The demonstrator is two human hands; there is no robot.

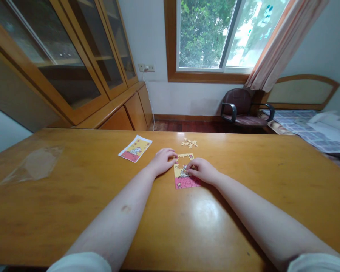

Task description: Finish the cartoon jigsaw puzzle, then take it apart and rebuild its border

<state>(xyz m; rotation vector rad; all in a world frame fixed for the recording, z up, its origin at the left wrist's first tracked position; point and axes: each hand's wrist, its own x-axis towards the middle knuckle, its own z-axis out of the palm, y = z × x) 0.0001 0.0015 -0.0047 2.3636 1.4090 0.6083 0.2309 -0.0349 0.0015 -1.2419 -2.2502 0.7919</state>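
Note:
A partly assembled jigsaw puzzle lies flat on the wooden table, pink at its near end and yellow above, with a white cartoon animal in the middle. Bare table shows through a gap in its upper part. My left hand rests at the puzzle's left edge, fingers apart and lightly bent, touching its border. Over the middle right of the puzzle, my right hand pinches a jigsaw piece at the animal picture; the fingertips mostly hide it. Beyond the puzzle's far edge is a small pile of loose jigsaw pieces, pale side up.
A printed picture card with the same design lies left of the puzzle. Farther left is a clear plastic bag. Past the table stand a glass-door cabinet, an office chair and a bed.

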